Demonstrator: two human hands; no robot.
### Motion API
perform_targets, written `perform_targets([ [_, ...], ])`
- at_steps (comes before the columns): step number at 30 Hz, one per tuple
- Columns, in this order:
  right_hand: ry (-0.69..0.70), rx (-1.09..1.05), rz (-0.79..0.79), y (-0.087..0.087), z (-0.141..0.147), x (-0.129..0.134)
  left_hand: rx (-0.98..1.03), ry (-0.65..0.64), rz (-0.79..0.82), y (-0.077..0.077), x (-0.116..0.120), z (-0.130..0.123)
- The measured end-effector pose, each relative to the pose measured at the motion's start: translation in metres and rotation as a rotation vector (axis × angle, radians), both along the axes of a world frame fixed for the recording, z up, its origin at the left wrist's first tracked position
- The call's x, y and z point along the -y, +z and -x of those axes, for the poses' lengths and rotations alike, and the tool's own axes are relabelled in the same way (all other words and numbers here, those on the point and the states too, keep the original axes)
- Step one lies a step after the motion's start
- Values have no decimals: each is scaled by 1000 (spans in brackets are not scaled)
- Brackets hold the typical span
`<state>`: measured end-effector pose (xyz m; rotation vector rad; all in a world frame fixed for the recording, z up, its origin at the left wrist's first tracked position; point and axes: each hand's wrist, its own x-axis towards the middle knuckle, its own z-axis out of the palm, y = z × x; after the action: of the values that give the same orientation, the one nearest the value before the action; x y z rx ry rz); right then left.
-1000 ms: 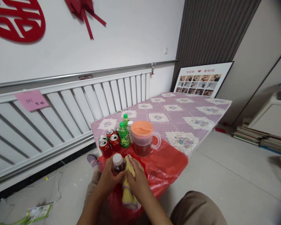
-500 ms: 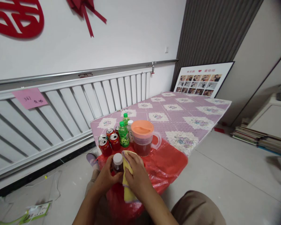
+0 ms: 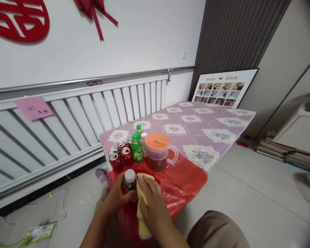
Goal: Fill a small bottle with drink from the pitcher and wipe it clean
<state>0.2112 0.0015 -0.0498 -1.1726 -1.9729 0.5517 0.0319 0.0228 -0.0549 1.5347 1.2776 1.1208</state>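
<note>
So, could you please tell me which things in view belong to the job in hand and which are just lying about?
In use:
pale-capped clear bottle, in the left hand
purple-edged yellow cloth, in the right hand

Apparently lying about:
red metal cans
orange-lidded clear plastic pitcher
pink paper note

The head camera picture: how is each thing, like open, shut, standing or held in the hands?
Held bottle: capped, upright, in left hand
Yellow cloth: folded, in right hand
Pitcher: upright, orange lid on, partly filled
Green-capped bottles: shut, upright
Bottle beside pitcher: capped, upright
Cans: upright; at least one looks open
Red plastic sheet: spread, wrinkled
</note>
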Motion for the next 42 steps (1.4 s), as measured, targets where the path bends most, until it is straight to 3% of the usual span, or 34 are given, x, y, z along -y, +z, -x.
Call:
perform_targets([
  [3,11,25,-13,-5,-4,13,-27,-14,-8,0,-1,1],
  [6,17,39,-6,3,-5,9,-34,-26,-8,0,-2,1],
  [11,36,21,30,30,1,-27,-12,-38,17,1,-4,3],
  [15,121,-22,44,38,5,-60,-18,-24,14,-2,-4,5],
  [19,133,-35,76,26,3,-71,8,-48,17,-4,-3,6],
  [25,38,-48,176,-17,-2,-46,7,-8,-25,-6,-3,5],
  [28,9,-57,212,-29,-3,-39,-5,-13,-11,-8,-3,5],
  [32,-10,-101,193,-17,-1,-38,6,-10,-7,-9,-3,6],
  [37,-25,-234,-8,7,7,-32,-7,-38,0,-5,-3,6],
  [39,-53,-250,-21,3,11,-29,-20,-36,-5,-5,-2,6],
  [42,-106,-250,39,-19,14,-29,-5,-22,-7,-5,-2,5],
])
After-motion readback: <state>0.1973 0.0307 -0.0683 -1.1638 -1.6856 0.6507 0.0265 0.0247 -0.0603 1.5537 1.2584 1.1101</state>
